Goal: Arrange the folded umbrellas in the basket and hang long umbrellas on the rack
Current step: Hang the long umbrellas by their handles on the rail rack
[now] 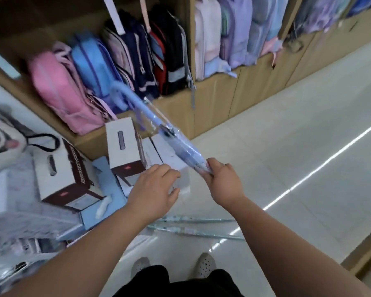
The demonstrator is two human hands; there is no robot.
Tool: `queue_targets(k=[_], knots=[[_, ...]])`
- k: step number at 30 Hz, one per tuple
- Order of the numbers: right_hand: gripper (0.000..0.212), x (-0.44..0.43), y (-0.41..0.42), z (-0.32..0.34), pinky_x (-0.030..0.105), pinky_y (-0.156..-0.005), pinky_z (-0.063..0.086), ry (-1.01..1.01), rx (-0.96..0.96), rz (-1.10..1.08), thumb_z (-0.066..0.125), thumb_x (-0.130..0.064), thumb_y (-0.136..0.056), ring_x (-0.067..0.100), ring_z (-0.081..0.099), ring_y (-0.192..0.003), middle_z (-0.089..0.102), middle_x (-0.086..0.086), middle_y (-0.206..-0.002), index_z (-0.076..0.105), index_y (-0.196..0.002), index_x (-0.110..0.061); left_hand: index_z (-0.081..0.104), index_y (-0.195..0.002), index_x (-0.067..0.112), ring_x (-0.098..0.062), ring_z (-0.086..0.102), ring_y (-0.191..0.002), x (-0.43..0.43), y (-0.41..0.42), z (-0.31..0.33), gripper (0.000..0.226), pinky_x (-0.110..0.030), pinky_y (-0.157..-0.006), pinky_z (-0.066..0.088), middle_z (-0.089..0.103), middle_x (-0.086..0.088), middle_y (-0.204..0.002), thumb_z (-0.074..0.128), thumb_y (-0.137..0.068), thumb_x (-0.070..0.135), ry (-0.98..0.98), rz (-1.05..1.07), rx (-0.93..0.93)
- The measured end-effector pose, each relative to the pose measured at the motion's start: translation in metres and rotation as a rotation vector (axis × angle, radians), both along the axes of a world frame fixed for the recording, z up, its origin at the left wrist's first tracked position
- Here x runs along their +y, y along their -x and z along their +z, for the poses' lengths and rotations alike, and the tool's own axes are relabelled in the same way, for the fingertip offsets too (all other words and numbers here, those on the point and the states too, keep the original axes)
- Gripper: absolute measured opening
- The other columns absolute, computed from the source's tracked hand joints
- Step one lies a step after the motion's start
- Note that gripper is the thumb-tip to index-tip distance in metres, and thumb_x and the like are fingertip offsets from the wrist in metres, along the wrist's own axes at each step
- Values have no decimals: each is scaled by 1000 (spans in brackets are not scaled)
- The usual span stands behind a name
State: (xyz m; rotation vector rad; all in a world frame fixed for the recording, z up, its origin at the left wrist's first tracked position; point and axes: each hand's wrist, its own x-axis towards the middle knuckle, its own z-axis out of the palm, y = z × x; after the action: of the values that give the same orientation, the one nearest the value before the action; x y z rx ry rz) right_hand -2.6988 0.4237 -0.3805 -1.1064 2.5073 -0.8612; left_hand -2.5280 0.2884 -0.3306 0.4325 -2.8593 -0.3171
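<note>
While our right grip (222, 182) clasps the tip end of one long blue umbrella (180, 144), centre frame, hook handle (118, 91) raised, presumably for hanging, our left grip (156, 189) hovers slack, empty; further umbrellas (193, 231) lie on the floor (287, 146) below.

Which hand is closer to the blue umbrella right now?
Right. The right hand grips the blue umbrella at its lower end; the left hand is open just left of it, not touching.
</note>
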Motion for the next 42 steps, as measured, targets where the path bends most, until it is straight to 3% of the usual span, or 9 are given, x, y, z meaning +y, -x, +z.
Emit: queue_targets(k=[3, 7, 11, 15, 20, 27, 33, 38, 42], knots=[[34, -19, -19, 35, 41, -57, 39, 148, -161, 4, 55, -52, -97, 32, 47, -71, 49, -3, -64, 38, -83, -26, 63, -125, 22, -20, 61, -103, -1, -19, 6, 42, -35, -89, 51, 63, 1, -115, 72, -87, 38, -293, 192, -125], [36, -42, -57, 87, 42, -64, 50, 270, -373, 20, 58, -54, -95, 25, 53, -65, 56, 4, -69, 47, -86, -21, 52, -135, 35, -10, 64, -94, 4, -30, 19, 54, -27, -77, 51, 60, 10, -121, 74, -86, 47, -743, 337, -125], [27, -63, -99, 133, 40, -66, 53, 424, -524, 67, 61, -42, -97, 16, 59, -68, 63, -3, -75, 55, -92, -15, 60, -112, 32, -7, 66, -82, 5, -50, 37, 22, -34, -74, 52, 68, 10, -112, 68, -93, 38, -1096, 369, 46], [8, -82, -144, 171, 46, -63, 58, 535, -628, 93, 57, -28, -102, 20, 70, -76, 72, 0, -85, 62, -102, -22, 56, -113, 31, -10, 69, -99, -9, -94, 49, 15, -34, -80, 55, 73, 9, -110, 62, -99, 27, -1208, 332, 181], [15, -108, -211, 201, 72, -80, 51, 610, -680, 82, 54, -24, -104, 23, 71, -82, 74, 10, -103, 62, -113, -15, 39, -125, 56, -2, 63, -115, -34, -163, 60, 54, -34, -100, 54, 63, 18, -129, 61, -99, 15, -1149, 280, 258], [31, -151, -285, 203, 27, -68, 54, 571, -615, 125, 61, -28, -100, 15, 74, -92, 76, 0, -106, 57, -131, -28, 44, -134, 46, -8, 67, -109, -86, -243, 84, 50, -48, -100, 53, 69, 12, -120, 63, -96, 18, -1037, 309, 363], [38, -207, -324, 208, 44, -82, 60, 501, -429, 207, 70, -41, -87, 13, 74, -89, 76, -7, -98, 61, -122, -31, 50, -129, 45, -1, 65, -114, -138, -277, 126, 47, -39, -103, 52, 68, 17, -125, 65, -90, 22, -942, 328, 483], [26, -259, -336, 237, 30, -77, 56, 531, -223, 260, 72, -37, -88, 4, 69, -84, 74, -10, -94, 66, -112, -29, 47, -133, 45, -4, 68, -105, -183, -285, 175, 52, -33, -92, 57, 69, 14, -121, 63, -86, 30, -831, 407, 597], [24, -301, -333, 257, 44, -80, 58, 541, -195, 360, 64, -41, -92, 13, 70, -89, 74, -7, -97, 66, -113, -28, 51, -134, 37, 2, 69, -74, -212, -293, 200, 53, -14, -62, 50, 73, 9, -96, 68, -92, 10, -770, 424, 677]])
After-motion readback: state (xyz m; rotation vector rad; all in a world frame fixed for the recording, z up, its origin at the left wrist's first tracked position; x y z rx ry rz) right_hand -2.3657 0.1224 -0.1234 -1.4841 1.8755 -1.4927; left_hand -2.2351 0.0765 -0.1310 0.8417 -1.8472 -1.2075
